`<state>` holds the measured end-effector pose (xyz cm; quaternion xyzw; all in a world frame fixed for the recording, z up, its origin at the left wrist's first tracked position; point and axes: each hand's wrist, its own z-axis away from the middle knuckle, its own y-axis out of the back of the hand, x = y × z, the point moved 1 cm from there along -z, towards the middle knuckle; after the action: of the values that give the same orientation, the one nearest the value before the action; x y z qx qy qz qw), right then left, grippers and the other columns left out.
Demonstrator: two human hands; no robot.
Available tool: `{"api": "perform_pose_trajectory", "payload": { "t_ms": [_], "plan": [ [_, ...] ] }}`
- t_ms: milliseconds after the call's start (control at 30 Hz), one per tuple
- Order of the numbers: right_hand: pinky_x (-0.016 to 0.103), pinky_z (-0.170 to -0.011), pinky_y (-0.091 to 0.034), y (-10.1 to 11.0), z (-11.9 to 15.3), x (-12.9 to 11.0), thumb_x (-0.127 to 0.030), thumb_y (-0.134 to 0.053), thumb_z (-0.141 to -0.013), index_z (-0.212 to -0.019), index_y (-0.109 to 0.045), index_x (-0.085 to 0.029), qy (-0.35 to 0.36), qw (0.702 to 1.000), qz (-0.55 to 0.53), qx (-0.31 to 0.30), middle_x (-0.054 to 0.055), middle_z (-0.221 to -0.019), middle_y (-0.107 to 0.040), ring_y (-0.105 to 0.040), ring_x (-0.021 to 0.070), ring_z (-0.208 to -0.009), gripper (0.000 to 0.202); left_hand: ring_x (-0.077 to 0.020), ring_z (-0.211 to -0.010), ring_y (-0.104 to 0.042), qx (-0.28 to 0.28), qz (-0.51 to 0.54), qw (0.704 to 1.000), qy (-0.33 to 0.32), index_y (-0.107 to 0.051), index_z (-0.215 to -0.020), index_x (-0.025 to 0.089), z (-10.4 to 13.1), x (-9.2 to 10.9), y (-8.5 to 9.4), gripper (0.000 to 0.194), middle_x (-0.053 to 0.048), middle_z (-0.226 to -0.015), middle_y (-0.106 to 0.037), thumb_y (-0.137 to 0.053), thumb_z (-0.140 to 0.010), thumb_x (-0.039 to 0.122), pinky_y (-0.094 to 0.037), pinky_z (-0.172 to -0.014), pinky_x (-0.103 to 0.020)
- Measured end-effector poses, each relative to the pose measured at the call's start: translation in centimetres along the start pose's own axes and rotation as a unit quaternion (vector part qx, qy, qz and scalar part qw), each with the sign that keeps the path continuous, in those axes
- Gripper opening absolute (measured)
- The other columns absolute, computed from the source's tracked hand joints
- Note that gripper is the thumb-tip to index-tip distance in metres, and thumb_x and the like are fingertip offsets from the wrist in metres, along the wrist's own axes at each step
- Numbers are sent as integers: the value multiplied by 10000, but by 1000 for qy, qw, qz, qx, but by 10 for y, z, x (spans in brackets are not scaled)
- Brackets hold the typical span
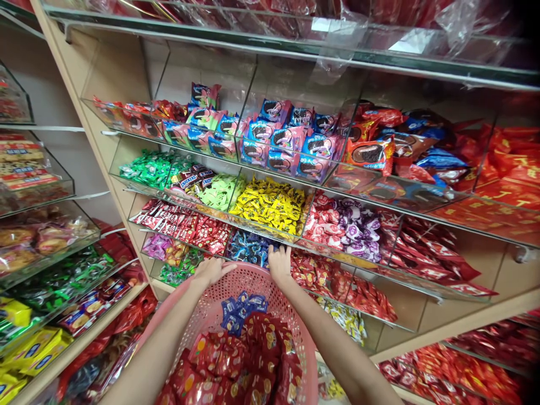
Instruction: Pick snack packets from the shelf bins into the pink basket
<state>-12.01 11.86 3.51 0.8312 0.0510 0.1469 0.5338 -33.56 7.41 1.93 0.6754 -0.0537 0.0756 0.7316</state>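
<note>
A pink perforated basket [310,337] sits low in the middle, holding many red packets [228,360] and a small group of blue packets [242,310]. My left hand [213,271] rests at the basket's far rim, its fingers stretched over the edge. Just right of the rim's middle, my right hand [279,261] reaches up to the shelf edge beside blue-wrapped candies [248,248]; its fingers are bent, and whether they hold anything is hidden.
Glass-fronted shelves [253,225] cross the view, with yellow candies [272,205], purple candies [358,228] and blue-pink cookie packs [280,140] above the hands. Another stocked shelf unit [37,197] stands at the left. A slanted wooden board [459,325] lies at the lower right.
</note>
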Motion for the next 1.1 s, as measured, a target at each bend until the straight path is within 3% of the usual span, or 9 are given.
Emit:
{"api": "perform_pose_trajectory", "payload": {
  "t_ms": [300, 433, 533, 667, 867, 1000, 1100],
  "plan": [
    [368, -789, -261, 39, 12, 5, -134, -290, -831, -1003, -471, -162, 3, 998, -66, 16, 125, -877, -569, -412, 237, -892, 251, -253, -816, -573, -4, 14, 1000, 4, -605, -769, 193, -2, 0, -1, 767, -132, -856, -629, -115, -612, 762, -410, -702, -347],
    [339, -791, -283, 57, 26, 0, -150, -289, -844, -1080, -442, -166, 63, 988, -134, 33, 97, -880, -541, -407, 214, -869, 282, -268, -803, -573, -1, 14, 1000, 7, -608, -753, 186, -2, 0, -2, 804, -135, -850, -626, -87, -591, 777, -417, -682, -360],
    [306, -804, -299, 62, 35, -11, -192, -283, -861, -1091, -442, -189, 130, 966, -221, 41, 71, -914, -538, -411, 188, -892, 280, -281, -808, -572, 3, 10, 1000, 11, -611, -770, 180, -3, 0, -2, 824, -137, -864, -625, -84, -581, 784, -421, -673, -365],
    [276, -767, -341, 41, 47, -28, -225, -309, -859, -1076, -440, -215, 190, 928, -321, -18, 40, -930, -542, -438, 163, -881, 253, -276, -826, -572, 0, 17, 1000, 13, -615, -818, 191, -2, 0, -3, 816, -130, -863, -627, -99, -588, 780, -418, -689, -355],
    [287, -760, -355, -5, 71, -37, -221, -411, -818, -1059, -438, -243, 214, 895, -378, -101, 13, -896, -548, -470, 159, -875, 243, -282, -820, -571, 4, 10, 1000, 2, -609, -784, 192, -1, 0, -2, 772, -130, -843, -626, -105, -624, 754, -411, -693, -382],
    [288, -761, -357, -17, 79, -33, -254, -439, -809, -1080, -440, -229, 194, 900, -370, -124, 22, -866, -567, -485, 162, -873, 271, -279, -808, -572, 5, 11, 1000, -2, -605, -772, 190, -2, 0, -3, 741, -116, -820, -626, -123, -640, 738, -413, -682, -375],
    [279, -772, -353, -12, 74, -27, -287, -399, -830, -1046, -473, -219, 179, 914, -352, -92, 37, -936, -572, -476, 159, -908, 238, -280, -802, -573, 7, 7, 1000, -3, -606, -767, 190, -4, -1, -5, 739, -113, -821, -625, -131, -635, 742, -415, -679, -371]
  ]
}}
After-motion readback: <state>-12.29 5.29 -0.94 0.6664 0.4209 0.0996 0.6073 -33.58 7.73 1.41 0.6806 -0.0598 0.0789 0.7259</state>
